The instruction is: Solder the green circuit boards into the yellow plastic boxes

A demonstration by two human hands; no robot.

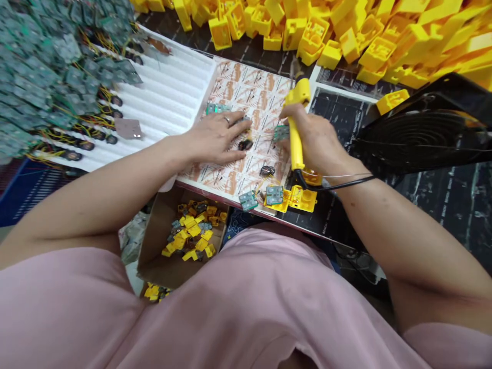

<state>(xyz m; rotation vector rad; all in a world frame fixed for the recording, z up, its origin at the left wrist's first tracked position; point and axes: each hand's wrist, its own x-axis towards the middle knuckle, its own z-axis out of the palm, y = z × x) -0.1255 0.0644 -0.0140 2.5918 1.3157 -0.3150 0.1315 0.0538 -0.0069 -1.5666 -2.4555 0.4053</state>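
Observation:
My left hand (221, 134) lies palm down on the patterned work board (234, 177), fingers spread. A green circuit board (218, 108) shows just beyond its knuckles, and a small black round part (245, 145) is between its thumb and fingers. My right hand (317, 141) is closed around the handle of a yellow soldering gun (295, 133), its tip pointing away from me. A black cable trails from the handle over my wrist. Beside the right fingers is another green circuit board (282, 133), partly hidden. Nearer me lies a black round part with wires (267, 170).
Circuit boards with wires are piled on white foam (172, 77) at left. Yellow housings (307, 38) heap along the back. A black fan (423, 128) stands at right. Small boards (274, 195) and open yellow cases (303, 199) lie at the front edge, above a cardboard box (154, 256).

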